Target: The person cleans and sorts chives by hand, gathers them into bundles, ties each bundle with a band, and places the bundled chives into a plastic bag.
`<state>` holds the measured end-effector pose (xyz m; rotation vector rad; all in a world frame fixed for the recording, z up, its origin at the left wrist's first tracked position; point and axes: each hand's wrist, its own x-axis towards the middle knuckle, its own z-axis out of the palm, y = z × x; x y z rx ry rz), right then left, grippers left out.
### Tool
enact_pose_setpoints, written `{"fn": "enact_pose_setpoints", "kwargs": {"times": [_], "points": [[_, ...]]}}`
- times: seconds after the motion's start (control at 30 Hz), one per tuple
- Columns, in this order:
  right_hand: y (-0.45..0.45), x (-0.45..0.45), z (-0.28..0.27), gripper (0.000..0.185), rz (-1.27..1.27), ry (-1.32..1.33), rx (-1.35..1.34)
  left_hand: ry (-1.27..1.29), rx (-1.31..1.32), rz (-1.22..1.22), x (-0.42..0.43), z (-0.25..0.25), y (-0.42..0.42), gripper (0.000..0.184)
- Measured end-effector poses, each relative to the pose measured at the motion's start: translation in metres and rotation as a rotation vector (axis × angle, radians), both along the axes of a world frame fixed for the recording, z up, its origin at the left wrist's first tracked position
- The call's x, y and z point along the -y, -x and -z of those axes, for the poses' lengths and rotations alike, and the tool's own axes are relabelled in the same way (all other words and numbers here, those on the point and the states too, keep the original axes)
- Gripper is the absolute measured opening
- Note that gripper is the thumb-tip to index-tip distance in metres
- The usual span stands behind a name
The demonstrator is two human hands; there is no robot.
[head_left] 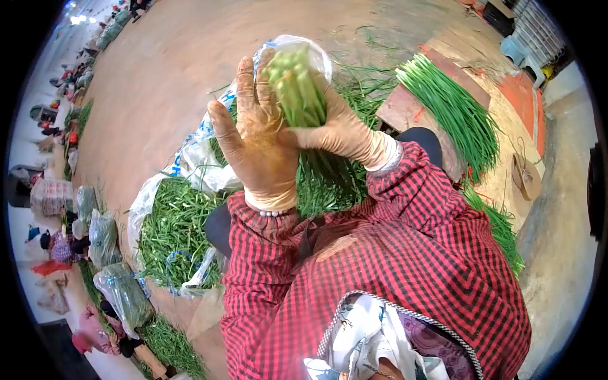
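A bunch of green stalks that look like garlic chives (294, 88) is gripped in my gloved right hand (335, 123). Its pale cut ends point up and are slightly blurred; the dark leaves hang down below my wrist. My left hand (256, 130), also gloved, is stretched open beside the bunch, palm toward me and stained yellow-brown. Its fingers are spread, and the right thumb overlaps its edge. A heap of loose greens (329, 190) lies under both hands, and a white plastic bag (206, 161) spreads around it.
To my right, neatly aligned chives (453, 114) rest on a board (405, 117), with more greens (503, 234) nearer me. Trimmed leaves (174, 234) fill the bag at my left. A blue stool (522, 57) stands back right. People and full plastic sacks (123, 294) line the far left.
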<state>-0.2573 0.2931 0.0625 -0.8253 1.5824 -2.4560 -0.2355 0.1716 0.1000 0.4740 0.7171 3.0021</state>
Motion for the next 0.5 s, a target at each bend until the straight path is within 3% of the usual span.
{"fn": "enact_pose_setpoints", "kwargs": {"times": [0.07,0.17,0.23,0.3,0.4,0.5], "points": [[0.004,-0.007,0.004,0.101,0.095,0.149,0.088,-0.024,-0.004,0.027,-0.012,-0.002,0.005,0.072],[0.009,-0.049,0.005,0.065,0.303,-0.042,0.126,-0.091,0.105,0.068,-0.035,0.000,0.021,0.058],[0.021,-0.086,0.015,0.059,0.288,0.015,0.199,0.029,0.141,0.106,-0.030,0.012,0.030,0.062],[0.019,-0.112,0.014,0.056,0.304,0.148,0.223,0.200,0.166,0.016,0.003,0.028,0.029,0.051],[0.018,-0.163,0.025,0.053,0.454,0.376,0.224,0.145,0.255,-0.012,0.054,0.081,0.040,0.034],[0.014,-0.197,0.042,0.048,0.515,0.513,0.246,0.231,0.434,-0.144,0.062,0.098,0.027,0.033]]}}
